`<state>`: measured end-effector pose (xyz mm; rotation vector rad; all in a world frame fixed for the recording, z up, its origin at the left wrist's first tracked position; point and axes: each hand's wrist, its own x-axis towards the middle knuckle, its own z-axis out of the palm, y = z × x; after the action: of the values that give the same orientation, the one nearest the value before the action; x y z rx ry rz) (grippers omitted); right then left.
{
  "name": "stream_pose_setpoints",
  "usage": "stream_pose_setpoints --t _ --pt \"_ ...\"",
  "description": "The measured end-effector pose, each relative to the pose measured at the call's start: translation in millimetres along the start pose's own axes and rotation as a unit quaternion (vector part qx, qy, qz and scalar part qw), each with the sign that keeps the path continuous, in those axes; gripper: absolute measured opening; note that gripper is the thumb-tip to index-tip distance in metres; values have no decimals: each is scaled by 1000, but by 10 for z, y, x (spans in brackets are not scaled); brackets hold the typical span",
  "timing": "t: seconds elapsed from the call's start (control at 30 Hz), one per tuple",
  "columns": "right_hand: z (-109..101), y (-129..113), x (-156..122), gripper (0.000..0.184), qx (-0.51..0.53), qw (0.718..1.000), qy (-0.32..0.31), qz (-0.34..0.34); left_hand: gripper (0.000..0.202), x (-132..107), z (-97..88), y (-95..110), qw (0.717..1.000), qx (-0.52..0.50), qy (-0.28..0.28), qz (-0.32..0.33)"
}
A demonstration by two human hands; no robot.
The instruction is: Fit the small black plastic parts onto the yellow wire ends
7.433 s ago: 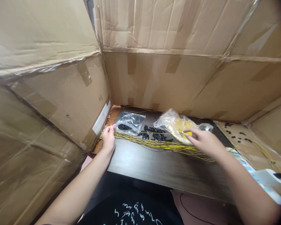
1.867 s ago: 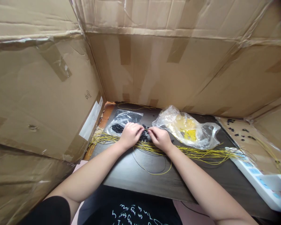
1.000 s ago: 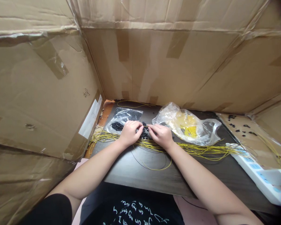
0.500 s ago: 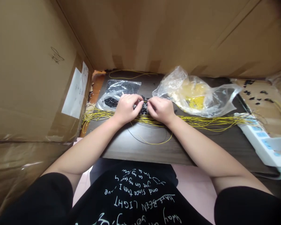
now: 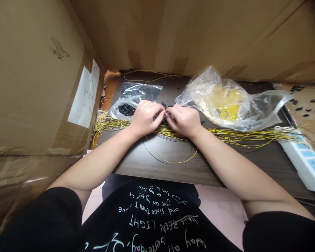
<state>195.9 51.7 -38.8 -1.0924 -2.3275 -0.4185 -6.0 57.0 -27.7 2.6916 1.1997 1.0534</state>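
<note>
Over the middle of the table, my left hand (image 5: 147,117) and my right hand (image 5: 185,119) meet fingertip to fingertip, both pinched closed. A thin yellow wire showed between the tips half a second ago; now the fingers mostly cover it. What my right fingers grip is too small to make out. Small black pieces (image 5: 163,105) lie in a pile just behind and under the fingers. Beneath both wrists a long bundle of yellow wires (image 5: 231,135) runs across the table. One loose yellow wire (image 5: 173,162) curves out in front of it, beside a dark one.
Behind my left hand lies a clear bag of black pieces (image 5: 126,109). A clear bag with yellow pieces (image 5: 227,110) sits behind my right. A white power strip (image 5: 308,159) and cardboard with black bits (image 5: 307,101) are at right. Cardboard walls (image 5: 157,38) enclose the table (image 5: 136,164).
The fingertips of both hands have come together, closing the small gap where the yellow wire showed. The view has shifted slightly; the bags and wire bundle lie as before.
</note>
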Motion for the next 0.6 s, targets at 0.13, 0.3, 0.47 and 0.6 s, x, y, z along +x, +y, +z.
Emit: stream_pose_setpoints --t 0.13,0.3,0.47,0.6 --pt "11 -9 11 34 2 1000 6 10 26 8 -14 13 1000 2 -10 -5" --pt "3 -15 10 34 29 999 12 30 26 18 -24 12 1000 -2 1 -16" --pt "-2 -25 17 33 45 998 18 41 23 21 -29 14 1000 -14 8 -18" --pt "-3 -28 23 31 39 998 31 24 20 18 -30 13 1000 -22 10 -16"
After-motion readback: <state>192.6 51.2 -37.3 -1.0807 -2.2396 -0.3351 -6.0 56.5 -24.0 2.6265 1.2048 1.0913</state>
